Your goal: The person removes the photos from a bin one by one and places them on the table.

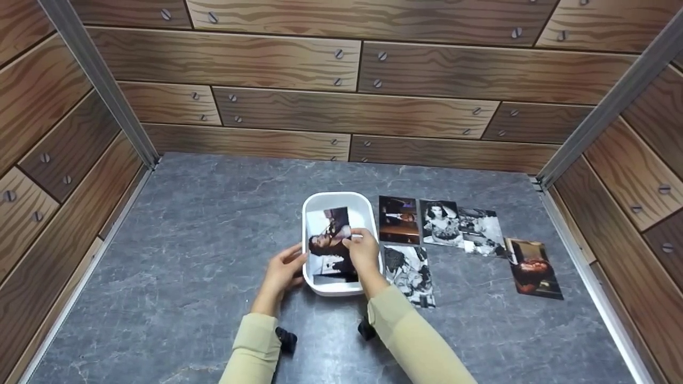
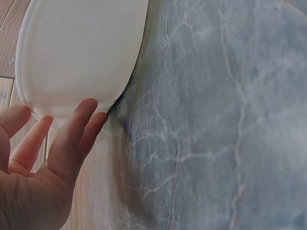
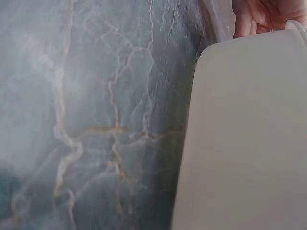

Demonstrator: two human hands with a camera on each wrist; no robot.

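A white plastic bin stands on the table, with a color photo of a dark-haired person lying in it at a slant. My right hand reaches over the bin's right rim and pinches the photo's right edge between thumb and fingers. At the bin's left side, my left hand touches the outer wall with spread, nearly straight fingers. The left wrist view has these fingertips against the wall and near the rim. In the right wrist view, the left hand shows beyond the bin's wall.
Right of the bin lie a dark color photo, a black-and-white portrait and a black-and-white print. Another black-and-white photo lies nearer me, and a reddish photo farther right. Wood-patterned walls enclose the grey marbled table.
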